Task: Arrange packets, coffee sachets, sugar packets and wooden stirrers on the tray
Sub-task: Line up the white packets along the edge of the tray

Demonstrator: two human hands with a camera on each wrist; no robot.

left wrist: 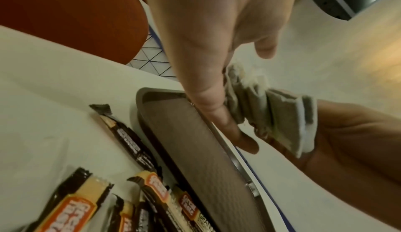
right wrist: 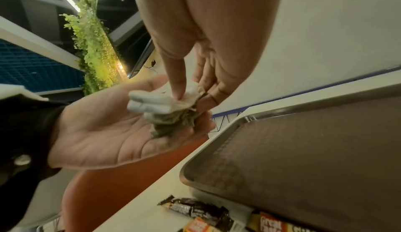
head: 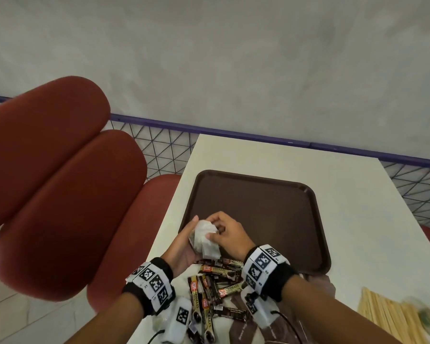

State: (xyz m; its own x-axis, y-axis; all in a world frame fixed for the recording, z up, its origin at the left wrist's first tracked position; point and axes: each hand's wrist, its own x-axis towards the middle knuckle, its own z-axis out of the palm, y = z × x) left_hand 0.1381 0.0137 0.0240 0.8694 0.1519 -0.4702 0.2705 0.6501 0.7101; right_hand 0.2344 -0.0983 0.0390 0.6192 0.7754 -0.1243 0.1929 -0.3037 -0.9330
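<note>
Big white table [head: 358,219] running away from the person, and square on it sits the brown tray [head: 271,207], its floor bare, so nothing has been laid out there yet. Off the table's left side are the red seat cushions [head: 60,182]. At the near edge, just short of the tray's near rim, lies the loose heap of coffee sachets [head: 209,289], dark and gold sticks crossing each other, likely dumped there to be sorted. Near right, a pale bundle of wooden stirrers [head: 387,316], partly cut off by the frame. Now to the hands, raised over the tray's near-left corner: the left hand [head: 184,244] is turned palm up, fingers cupped loosely as a cradle under a small stack of white packets [head: 206,238], while the right hand [head: 229,234] comes in from above, thumb and fingertips pinching the top of that stack, seemingly to square it or peel one off for placing.
</note>
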